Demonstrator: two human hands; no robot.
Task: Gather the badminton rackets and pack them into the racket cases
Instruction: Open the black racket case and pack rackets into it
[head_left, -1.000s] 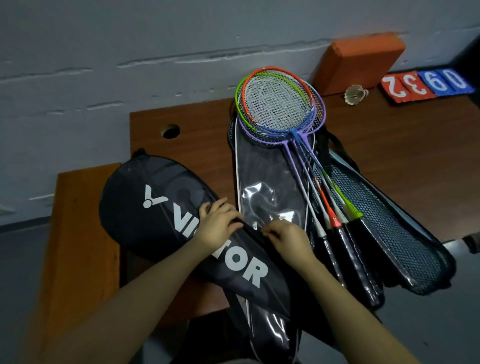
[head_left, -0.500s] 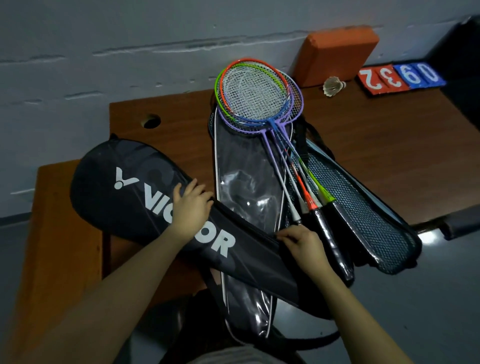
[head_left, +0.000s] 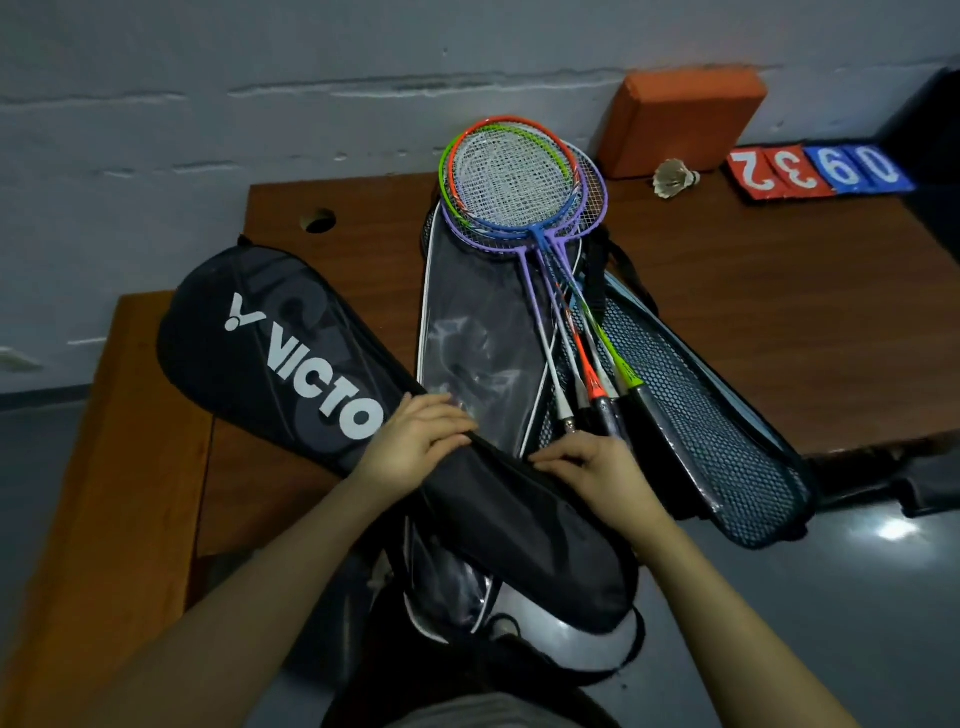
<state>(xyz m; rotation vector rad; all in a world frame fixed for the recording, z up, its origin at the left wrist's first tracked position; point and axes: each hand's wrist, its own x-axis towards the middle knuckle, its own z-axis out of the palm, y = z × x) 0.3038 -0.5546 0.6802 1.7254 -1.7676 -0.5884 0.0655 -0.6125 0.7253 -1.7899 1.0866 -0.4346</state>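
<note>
On the brown wooden table (head_left: 779, 322), the black fabric racket case (head_left: 311, 364) lies diagonal, head far-left; left hand (head_left: 415, 441) and right hand (head_left: 592, 467) grip its upper edge.

I see a brown wooden table (head_left: 779, 322) against the wall. On it lie overlapping racket cases (head_left: 483, 332), an orange foam block (head_left: 680, 122), a shuttlecock (head_left: 674, 178) and red and blue number cards (head_left: 815, 171).
</note>
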